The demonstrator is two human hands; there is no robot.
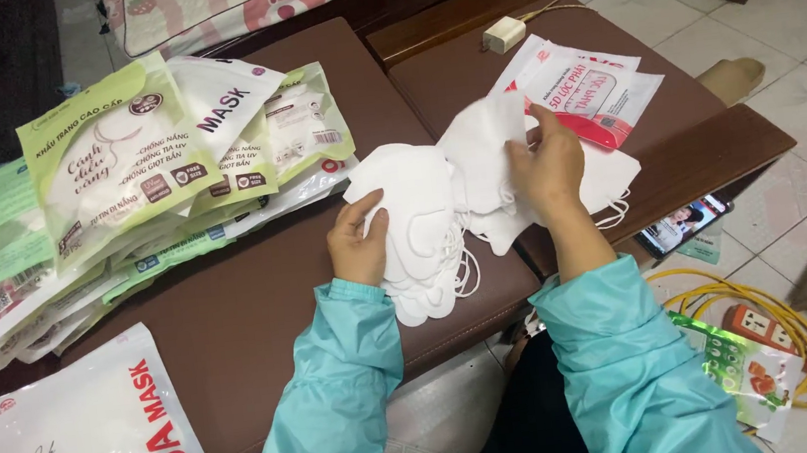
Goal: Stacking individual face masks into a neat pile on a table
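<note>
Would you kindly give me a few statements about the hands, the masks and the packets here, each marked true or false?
1. The left hand holds a stack of white masks. True.
2. The right hand rests flat on the phone. False: it grips white masks above the brown surface; the phone lies lower right, untouched.
3. A pile of green and white packets lies to the left of the hands. True.
4. Both sleeves are red. False: the sleeves are teal.
5. A red and white packet lies beyond the right hand. True.
</note>
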